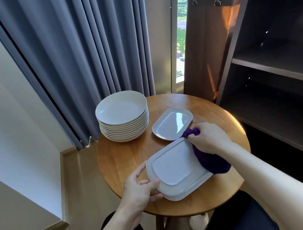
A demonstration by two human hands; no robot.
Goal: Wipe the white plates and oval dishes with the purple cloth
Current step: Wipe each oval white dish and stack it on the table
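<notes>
A stack of white oval dishes lies upside down at the near side of the round wooden table. My left hand grips the stack's near left edge. My right hand holds the bunched purple cloth against the stack's far right rim. A single oval dish lies face up behind them. A tall stack of round white plates stands at the table's far left.
Grey curtains hang behind the table, with a window strip to their right. A dark shelving unit stands close on the right. My knees are under the table's near edge.
</notes>
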